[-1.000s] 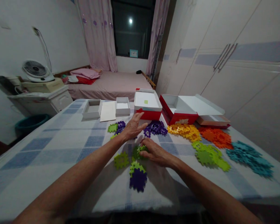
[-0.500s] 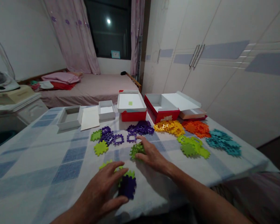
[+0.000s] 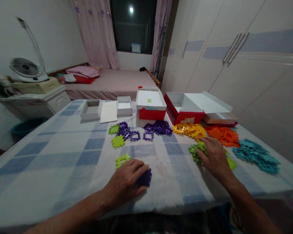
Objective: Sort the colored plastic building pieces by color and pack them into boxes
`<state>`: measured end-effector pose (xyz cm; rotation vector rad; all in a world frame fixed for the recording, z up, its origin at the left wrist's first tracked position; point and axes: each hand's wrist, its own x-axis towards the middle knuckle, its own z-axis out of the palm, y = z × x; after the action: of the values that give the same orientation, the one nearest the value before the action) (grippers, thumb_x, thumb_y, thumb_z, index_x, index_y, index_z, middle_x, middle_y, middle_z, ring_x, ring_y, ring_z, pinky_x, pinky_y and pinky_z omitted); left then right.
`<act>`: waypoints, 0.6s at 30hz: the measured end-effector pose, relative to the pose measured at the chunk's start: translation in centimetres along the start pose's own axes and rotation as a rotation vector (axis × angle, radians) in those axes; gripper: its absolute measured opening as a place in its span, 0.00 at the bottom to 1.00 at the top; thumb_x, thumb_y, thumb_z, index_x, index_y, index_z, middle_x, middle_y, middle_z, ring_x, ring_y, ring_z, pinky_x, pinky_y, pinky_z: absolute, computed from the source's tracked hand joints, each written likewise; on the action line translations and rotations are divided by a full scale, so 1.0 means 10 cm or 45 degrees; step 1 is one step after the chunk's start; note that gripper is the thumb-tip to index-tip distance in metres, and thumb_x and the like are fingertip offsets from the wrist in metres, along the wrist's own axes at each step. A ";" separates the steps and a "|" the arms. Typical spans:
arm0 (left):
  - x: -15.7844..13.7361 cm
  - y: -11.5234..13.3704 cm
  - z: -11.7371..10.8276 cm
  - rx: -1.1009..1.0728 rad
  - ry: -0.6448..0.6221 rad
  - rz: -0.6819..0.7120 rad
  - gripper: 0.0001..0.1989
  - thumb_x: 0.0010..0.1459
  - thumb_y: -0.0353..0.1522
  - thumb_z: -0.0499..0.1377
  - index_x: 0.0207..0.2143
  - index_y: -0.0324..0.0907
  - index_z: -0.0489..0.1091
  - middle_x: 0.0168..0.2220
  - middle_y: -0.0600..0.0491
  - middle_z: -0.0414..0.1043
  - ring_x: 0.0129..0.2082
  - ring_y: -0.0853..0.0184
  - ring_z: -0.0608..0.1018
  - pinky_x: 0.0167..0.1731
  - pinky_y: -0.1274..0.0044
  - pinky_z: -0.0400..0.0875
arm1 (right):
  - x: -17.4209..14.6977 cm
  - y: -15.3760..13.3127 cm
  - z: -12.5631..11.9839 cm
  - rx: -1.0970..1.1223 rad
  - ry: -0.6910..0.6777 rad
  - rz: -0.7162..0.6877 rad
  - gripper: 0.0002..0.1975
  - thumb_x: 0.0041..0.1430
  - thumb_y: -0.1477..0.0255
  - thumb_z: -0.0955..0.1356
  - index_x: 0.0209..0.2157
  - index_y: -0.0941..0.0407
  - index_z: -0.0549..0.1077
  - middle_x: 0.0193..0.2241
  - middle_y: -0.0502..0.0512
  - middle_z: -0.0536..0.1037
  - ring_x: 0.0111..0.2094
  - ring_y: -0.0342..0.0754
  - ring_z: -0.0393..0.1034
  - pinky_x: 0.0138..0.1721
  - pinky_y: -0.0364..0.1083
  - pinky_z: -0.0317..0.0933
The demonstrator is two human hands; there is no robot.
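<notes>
My left hand (image 3: 125,182) lies flat near the table's front edge, fingers covering a dark purple foam puzzle piece (image 3: 145,178); a lime green piece (image 3: 122,160) sits just above it. My right hand (image 3: 215,158) rests palm down on the pile of green pieces (image 3: 196,152) at the right. Whether either hand grips a piece is hidden under the fingers. Loose purple pieces (image 3: 136,134) and two green pieces (image 3: 117,141) lie in the middle of the checked tablecloth (image 3: 63,152).
Piles of purple (image 3: 160,127), yellow (image 3: 190,129), orange (image 3: 223,135) and teal pieces (image 3: 255,155) line the far right. Behind them stand a red box (image 3: 150,113), an open red box with lid (image 3: 185,112), two small white trays (image 3: 90,110) and a white card (image 3: 108,112).
My right hand moved right from the middle onto the green pile. My left hand came back from the far purple pieces onto the purple piece near the front edge. The camera view swung about.
</notes>
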<state>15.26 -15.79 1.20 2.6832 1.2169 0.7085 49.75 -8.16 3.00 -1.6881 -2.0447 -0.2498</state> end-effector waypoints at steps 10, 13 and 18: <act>0.26 -0.35 -0.34 0.026 0.272 -0.184 0.22 0.54 0.43 0.61 0.47 0.40 0.69 0.44 0.45 0.73 0.43 0.58 0.75 0.43 0.66 0.72 | -0.13 -1.18 0.12 0.665 -0.626 -0.480 0.16 0.59 0.73 0.64 0.50 0.54 0.66 0.51 0.59 0.67 0.54 0.52 0.59 0.55 0.55 0.57; 0.65 -0.53 -0.38 0.007 0.339 -0.285 0.23 0.54 0.45 0.61 0.47 0.39 0.70 0.43 0.45 0.74 0.45 0.57 0.75 0.46 0.65 0.70 | -0.12 -1.46 0.17 0.683 -0.699 -0.596 0.19 0.57 0.73 0.67 0.51 0.54 0.66 0.50 0.58 0.67 0.52 0.52 0.60 0.54 0.53 0.57; 1.06 -0.81 -0.42 0.028 0.265 -0.306 0.31 0.57 0.45 0.57 0.58 0.40 0.60 0.59 0.42 0.61 0.59 0.57 0.65 0.57 0.66 0.60 | -0.07 -1.82 0.17 0.593 -0.773 -0.677 0.27 0.51 0.64 0.72 0.52 0.56 0.66 0.51 0.60 0.67 0.51 0.56 0.59 0.51 0.55 0.56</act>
<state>13.87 -2.98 6.47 2.4680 1.5709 0.9583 31.93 -12.11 4.01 -0.9783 -2.6891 0.6049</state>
